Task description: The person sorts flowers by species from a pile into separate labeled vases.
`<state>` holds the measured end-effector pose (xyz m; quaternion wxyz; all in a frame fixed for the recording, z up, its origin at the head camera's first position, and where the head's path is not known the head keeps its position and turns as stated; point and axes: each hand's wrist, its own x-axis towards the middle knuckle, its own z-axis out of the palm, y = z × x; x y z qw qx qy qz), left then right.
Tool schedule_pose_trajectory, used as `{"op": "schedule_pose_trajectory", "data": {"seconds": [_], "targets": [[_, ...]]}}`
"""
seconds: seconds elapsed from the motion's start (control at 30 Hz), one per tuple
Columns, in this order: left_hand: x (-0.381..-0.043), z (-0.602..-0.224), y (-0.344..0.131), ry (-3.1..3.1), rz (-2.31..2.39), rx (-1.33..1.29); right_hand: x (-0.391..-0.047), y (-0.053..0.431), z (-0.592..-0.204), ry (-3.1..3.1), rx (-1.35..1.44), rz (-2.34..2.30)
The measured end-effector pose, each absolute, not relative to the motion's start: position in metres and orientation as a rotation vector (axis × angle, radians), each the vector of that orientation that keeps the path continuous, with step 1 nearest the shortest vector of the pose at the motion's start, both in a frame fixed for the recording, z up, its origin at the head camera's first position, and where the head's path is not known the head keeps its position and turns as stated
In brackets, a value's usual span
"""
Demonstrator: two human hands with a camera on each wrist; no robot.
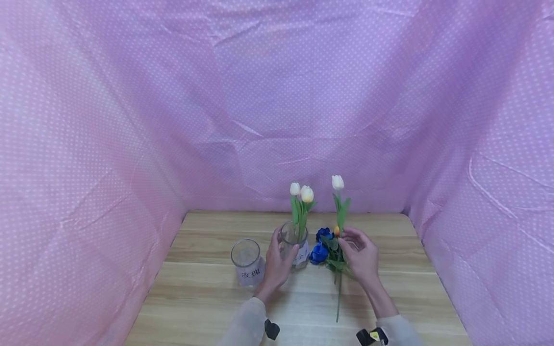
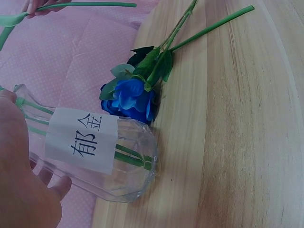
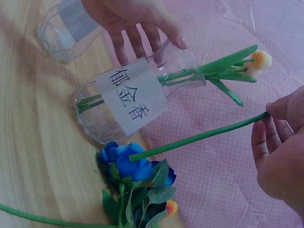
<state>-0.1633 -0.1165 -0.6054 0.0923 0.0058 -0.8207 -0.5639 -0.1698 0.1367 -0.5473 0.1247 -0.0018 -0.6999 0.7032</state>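
Note:
My left hand (image 1: 277, 266) holds a clear glass vase (image 2: 135, 185) around its neck and upper side, thumb at the near side and fingers behind. The vase stands upright on the table and bears a white paper label (image 3: 135, 97) with black characters. White tulips (image 1: 306, 194) with green leaves stand in it, their stems showing through the glass. To the right, my right hand (image 1: 362, 254) pinches the green stem (image 3: 199, 137) of another white tulip (image 1: 338, 182) between thumb and fingers. That tulip is raised upright, its lower stem end hanging free beside the vase.
Blue roses (image 1: 319, 253) with dark green leaves lie on the wooden table (image 1: 195, 293), just right of the vase. An orange-yellow tulip (image 3: 172, 209) lies among them. A second labelled glass vase (image 1: 246, 269) stands at the left. Pink dotted cloth (image 1: 277, 96) surrounds the table's back and sides.

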Motion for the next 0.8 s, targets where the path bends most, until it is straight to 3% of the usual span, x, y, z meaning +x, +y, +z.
{"op": "schedule_pose_trajectory", "data": {"seconds": [0.8], "targets": [[-0.174,-0.606,-0.122,-2.431,-1.684,0.002,-0.198,0.099,-0.511,-1.897,0.153,2.074]]}}
